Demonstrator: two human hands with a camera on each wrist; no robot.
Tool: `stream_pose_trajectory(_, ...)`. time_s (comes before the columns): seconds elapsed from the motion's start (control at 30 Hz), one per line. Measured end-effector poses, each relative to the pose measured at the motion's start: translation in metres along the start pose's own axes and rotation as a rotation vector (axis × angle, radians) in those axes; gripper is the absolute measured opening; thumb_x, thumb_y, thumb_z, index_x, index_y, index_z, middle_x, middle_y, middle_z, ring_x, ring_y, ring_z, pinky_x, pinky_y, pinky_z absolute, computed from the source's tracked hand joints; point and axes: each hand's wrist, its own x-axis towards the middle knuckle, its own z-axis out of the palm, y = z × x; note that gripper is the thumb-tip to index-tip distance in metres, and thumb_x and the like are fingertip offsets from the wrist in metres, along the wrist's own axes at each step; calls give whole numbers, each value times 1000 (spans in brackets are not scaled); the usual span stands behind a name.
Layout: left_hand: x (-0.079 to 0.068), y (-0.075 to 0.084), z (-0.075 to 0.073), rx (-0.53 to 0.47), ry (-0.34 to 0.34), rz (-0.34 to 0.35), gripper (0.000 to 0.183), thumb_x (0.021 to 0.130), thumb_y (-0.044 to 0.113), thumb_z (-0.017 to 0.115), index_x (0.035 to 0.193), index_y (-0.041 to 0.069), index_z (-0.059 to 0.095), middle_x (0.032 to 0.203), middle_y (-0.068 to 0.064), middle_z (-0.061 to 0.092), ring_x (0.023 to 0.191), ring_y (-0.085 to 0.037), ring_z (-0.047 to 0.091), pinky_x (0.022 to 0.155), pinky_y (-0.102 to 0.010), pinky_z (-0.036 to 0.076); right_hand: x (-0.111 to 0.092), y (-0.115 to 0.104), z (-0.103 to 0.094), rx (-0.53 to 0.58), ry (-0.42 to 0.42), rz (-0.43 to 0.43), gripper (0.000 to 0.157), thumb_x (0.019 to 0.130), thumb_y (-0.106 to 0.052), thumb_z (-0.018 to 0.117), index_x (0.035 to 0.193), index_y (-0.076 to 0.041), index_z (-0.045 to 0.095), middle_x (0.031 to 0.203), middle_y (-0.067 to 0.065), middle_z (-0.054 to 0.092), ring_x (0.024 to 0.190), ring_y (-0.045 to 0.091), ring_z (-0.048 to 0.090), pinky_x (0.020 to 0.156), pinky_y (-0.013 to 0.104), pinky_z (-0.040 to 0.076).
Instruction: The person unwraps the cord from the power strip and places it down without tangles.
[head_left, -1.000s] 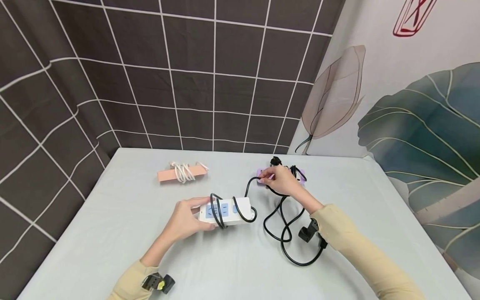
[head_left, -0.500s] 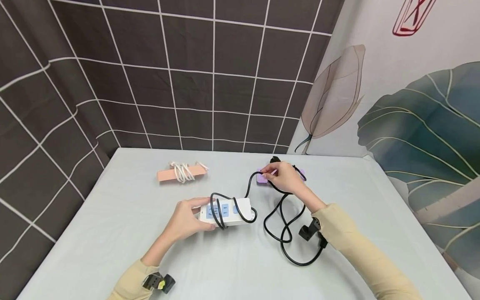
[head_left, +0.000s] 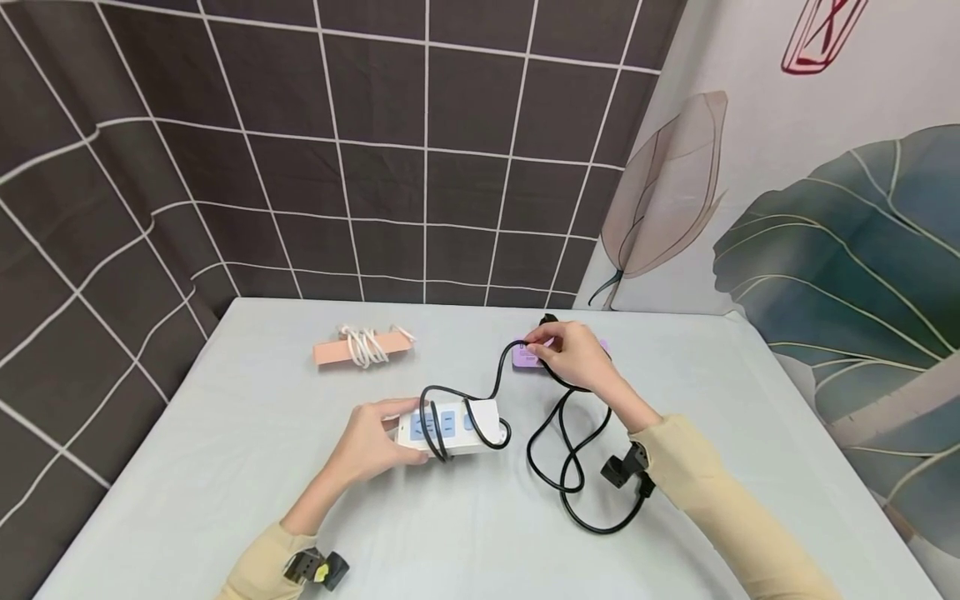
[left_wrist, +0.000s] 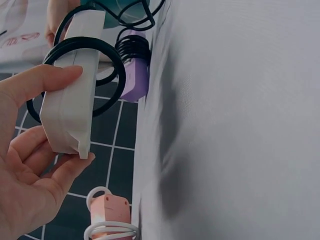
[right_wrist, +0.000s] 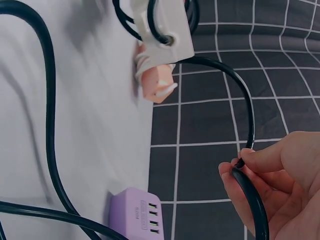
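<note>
A white power strip (head_left: 459, 442) with blue sockets is held by its left end in my left hand (head_left: 371, 442), thumb on one side and fingers on the other. Its black cord (head_left: 500, 375) loops loosely around the body. Up and to the right, my right hand (head_left: 573, 354) pinches that cord between thumb and fingertips, as the right wrist view also shows. From there the cord runs down in loose loops on the table to a plug end (head_left: 647, 485) near the right wrist. In the left wrist view, loops circle the white strip (left_wrist: 75, 100) by the thumb.
Behind my right hand lies a purple power strip (head_left: 527, 358) with USB ports, partly hidden, its own black cord (left_wrist: 132, 47) wound around it. A pink power strip (head_left: 333, 352) wrapped in white cord lies at the back left. A dark gridded curtain (head_left: 375, 167) hangs behind the table.
My right hand has shifted slightly up and right with the pinched cord. The cord's loop over the white strip looks a little wider; my left hand stays nearly in place.
</note>
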Motion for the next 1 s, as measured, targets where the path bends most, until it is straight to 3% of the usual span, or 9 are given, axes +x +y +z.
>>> stream_pose_trajectory(0.2,-1,-2,1,10,1,2,72,55,3,86,122,-9,60,126,-28,59,107,-40,65,85,-29,55,-3,-1,-3,13,30,8,11,88,-15,68,96,-10,74,86,4,72,66,13,57,57,24,42)
stream_pose_trajectory(0.43,0,-3,0,2,0,23,73,55,2,86,122,-9,60,126,-28,59,109,-40,64,87,-30,54,-9,-5,-8,17,59,-42,13,88,-13,68,97,-7,74,90,6,73,69,17,59,60,24,44)
stream_pose_trajectory(0.73,0,-5,0,49,16,34,71,55,2,86,121,-7,61,125,-27,61,111,-40,62,88,-31,54,-19,-7,-13,26,61,-90,11,88,-10,68,97,-8,74,88,5,74,68,10,59,59,22,43)
stream_pose_trajectory(1.0,-1,-7,1,43,30,26,68,54,-1,85,119,-4,64,123,-23,63,111,-37,63,89,-30,53,-33,-8,-19,29,96,-101,11,87,-8,68,96,-8,74,90,6,74,73,13,65,59,22,45)
